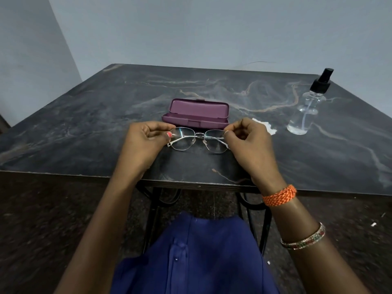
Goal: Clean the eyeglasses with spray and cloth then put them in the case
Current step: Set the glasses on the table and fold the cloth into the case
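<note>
Dark marbled table (84,128): folded eyeglasses (198,139), long axis left-right, are pinched at each end by the left hand (144,141) and right hand (248,141), just near of the open purple case (196,115), equally reachable.

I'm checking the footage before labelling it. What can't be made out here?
Head view only:
- Cloth: mostly hidden behind the right hand.
- Case interior: the front wall hides it.
- Glasses temples: folded behind the lenses, ends under the left hand and right hand.
- Lens cleanliness: too small to tell.
- Bottle fill level: unclear.
</note>
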